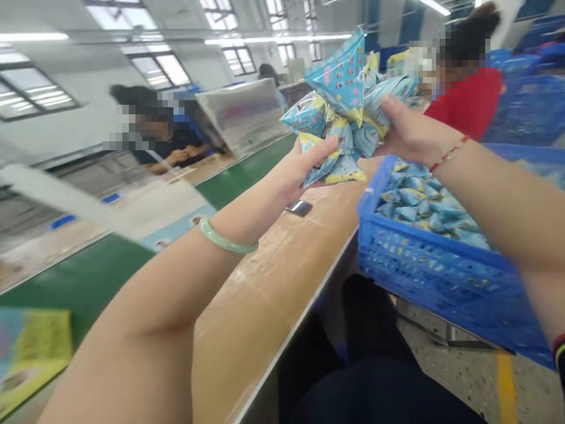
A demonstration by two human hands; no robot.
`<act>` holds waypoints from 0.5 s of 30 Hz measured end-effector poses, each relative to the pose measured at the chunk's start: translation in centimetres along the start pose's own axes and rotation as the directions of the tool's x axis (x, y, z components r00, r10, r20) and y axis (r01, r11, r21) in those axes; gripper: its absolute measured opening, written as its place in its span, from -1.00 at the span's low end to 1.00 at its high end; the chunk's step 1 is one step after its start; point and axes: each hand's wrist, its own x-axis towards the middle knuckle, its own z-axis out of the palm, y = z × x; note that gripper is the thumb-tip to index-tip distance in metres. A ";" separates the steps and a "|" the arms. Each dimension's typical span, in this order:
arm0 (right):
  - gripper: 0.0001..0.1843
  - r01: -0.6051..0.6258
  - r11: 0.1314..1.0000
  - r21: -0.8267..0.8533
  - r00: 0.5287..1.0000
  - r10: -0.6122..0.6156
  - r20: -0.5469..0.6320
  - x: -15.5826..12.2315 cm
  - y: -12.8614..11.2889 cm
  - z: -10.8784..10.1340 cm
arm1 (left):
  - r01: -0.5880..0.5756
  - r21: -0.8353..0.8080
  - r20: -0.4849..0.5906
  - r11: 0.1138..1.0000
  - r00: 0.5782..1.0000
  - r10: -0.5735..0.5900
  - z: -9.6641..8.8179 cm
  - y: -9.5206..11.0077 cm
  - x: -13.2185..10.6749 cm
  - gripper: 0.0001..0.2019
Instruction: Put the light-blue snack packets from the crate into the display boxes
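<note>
A bunch of several blue and yellow triangular snack packets (344, 112) is held up in the air between both hands. My left hand (304, 168) cups the bunch from below, thumb pressed on a lower packet; a green bangle is on that wrist. My right hand (408, 132) grips the bunch from the right side, a red string bracelet on its wrist. Below my right forearm stands a blue plastic crate (424, 265) with many more of the same packets (424, 200) inside.
A wooden worktop (273, 259) runs beside a green conveyor belt (88, 277). A small dark object (299, 207) lies on the wood. A yellow-green printed box (30, 353) sits bottom left. Two other people sit along the line, one across the belt, one in red behind the crate.
</note>
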 end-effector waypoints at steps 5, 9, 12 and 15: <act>-0.21 0.007 0.952 0.305 0.958 -0.094 0.270 3.4 6.1 14.4 | 0.158 0.064 -0.311 0.985 0.941 -0.131 -8.2 -1.2 -13.7 -0.18; -0.26 -0.189 0.939 0.286 0.890 0.041 0.454 2.0 11.7 26.6 | 0.370 -0.023 -0.497 0.929 0.802 -0.332 -12.3 -4.0 -25.5 -0.17; -0.37 -0.213 0.956 0.201 0.832 0.069 0.551 0.6 14.5 33.1 | 0.511 -0.099 -0.567 0.854 0.676 -0.471 -13.9 -6.0 -32.0 -0.11; -0.44 -0.133 0.986 0.100 0.802 0.048 0.595 0.6 16.2 37.0 | 0.566 -0.108 -0.630 0.817 0.597 -0.497 -15.2 -7.1 -35.6 -0.08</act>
